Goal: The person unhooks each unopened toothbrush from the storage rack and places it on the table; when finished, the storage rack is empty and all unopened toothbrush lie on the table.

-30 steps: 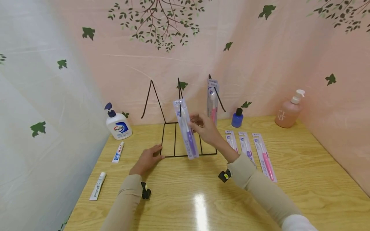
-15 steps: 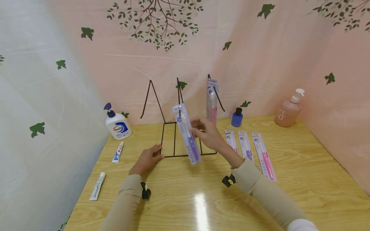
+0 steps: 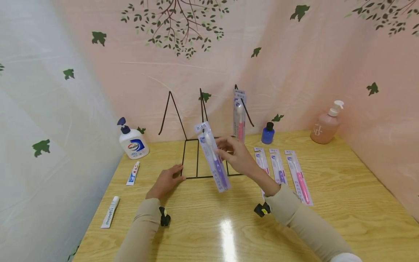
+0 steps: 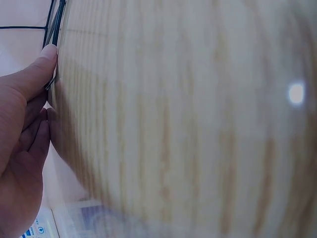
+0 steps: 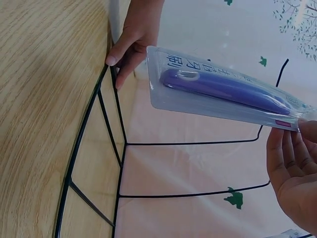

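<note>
My right hand [image 3: 236,154] pinches a packaged purple toothbrush [image 3: 214,160] by its right edge, between thumb and fingers. The package hangs tilted, its top at the tip of the middle hook of a black wire rack [image 3: 197,160]. Whether the hook passes through the package's hole, I cannot tell. My left hand [image 3: 166,181] grips the rack's front left corner; in the left wrist view the thumb [image 4: 37,69] lies against the wire. Packaged pink toothbrushes [image 3: 240,116] hang on the rack's right hook. The left hook [image 3: 170,92] carries nothing.
Three packaged toothbrushes [image 3: 299,178] lie on the table at right, partly behind my right forearm. A blue bottle [image 3: 267,134] and a pink pump bottle [image 3: 325,127] stand behind them. On the left are a white pump bottle [image 3: 134,143] and two toothpaste tubes [image 3: 110,213].
The right hand and the purple toothbrush package have moved slightly down and toward me, the package's top sliding down toward the middle hook's tip. The left hand stays on the rack's corner.
</note>
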A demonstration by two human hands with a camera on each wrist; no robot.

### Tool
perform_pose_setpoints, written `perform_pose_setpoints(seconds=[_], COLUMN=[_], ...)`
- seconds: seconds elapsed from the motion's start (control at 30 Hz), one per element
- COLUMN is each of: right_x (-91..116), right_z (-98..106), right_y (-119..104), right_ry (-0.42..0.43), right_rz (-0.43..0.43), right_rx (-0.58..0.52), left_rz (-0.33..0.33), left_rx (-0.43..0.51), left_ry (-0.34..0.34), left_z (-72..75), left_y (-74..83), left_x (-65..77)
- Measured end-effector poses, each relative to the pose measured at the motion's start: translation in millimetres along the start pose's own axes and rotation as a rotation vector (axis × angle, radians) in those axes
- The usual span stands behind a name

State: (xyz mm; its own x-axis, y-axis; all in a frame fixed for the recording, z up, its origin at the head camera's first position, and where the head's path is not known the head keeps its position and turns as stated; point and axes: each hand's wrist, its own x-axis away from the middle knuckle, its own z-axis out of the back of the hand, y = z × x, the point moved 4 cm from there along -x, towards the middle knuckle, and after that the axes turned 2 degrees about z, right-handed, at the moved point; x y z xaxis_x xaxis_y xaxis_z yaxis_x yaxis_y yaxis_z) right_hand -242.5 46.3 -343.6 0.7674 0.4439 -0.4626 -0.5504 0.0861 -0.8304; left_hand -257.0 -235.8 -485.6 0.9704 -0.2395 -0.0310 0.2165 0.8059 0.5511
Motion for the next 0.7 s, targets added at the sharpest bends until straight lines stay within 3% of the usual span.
perform_pose_setpoints(seconds=[0.7], right_x=[12], right_z=[0], right_y=[-10], right_ry=[-0.005], right_rz=[0.013], right_rx=[0.012], left_rz=[-0.013], left_rx=[-0.006], left_ry=[0.007], left_z=[-0.6], left_y=[-0.4], left_x=[0.0])
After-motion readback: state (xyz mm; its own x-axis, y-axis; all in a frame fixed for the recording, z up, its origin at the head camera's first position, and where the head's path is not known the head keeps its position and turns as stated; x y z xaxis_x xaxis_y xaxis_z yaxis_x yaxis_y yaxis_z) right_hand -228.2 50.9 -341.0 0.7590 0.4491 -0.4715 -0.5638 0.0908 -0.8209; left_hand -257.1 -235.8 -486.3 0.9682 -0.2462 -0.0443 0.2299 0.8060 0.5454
